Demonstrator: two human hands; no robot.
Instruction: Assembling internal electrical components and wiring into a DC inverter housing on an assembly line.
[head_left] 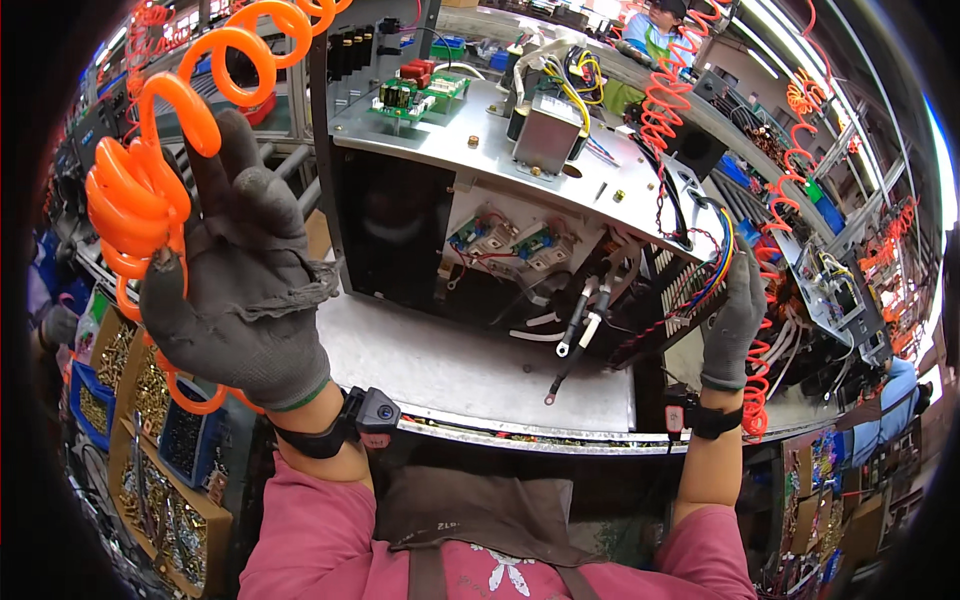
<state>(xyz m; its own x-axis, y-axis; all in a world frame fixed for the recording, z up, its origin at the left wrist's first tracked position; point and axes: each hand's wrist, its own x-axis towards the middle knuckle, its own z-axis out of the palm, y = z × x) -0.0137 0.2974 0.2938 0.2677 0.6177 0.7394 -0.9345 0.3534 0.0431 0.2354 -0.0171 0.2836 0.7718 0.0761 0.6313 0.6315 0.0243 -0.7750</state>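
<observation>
We are holding our left hand (240,290) up at the left, beside a thick orange coiled hose (130,200); its grip is standing wide, fingers spread, and we are not able to tell whether they are touching the hose. Our right hand (735,325) is pointing its fingers upward at the right end of the black chassis (390,240), close by a bundle of coloured wires (722,255); we cannot tell how narrow that grip is or whether it is holding anything. The chassis is standing on the pale metal table (430,370) in front of us, between our hands. Its silver top plate (450,150) is carrying green circuit boards (415,100) and a boxy transformer (548,135). Below the plate, dark cables with ring terminals (575,320) are hanging out of the front. At our lower left, a blue bin (190,430) is sitting near a cardboard box (212,535) of small metal parts.
</observation>
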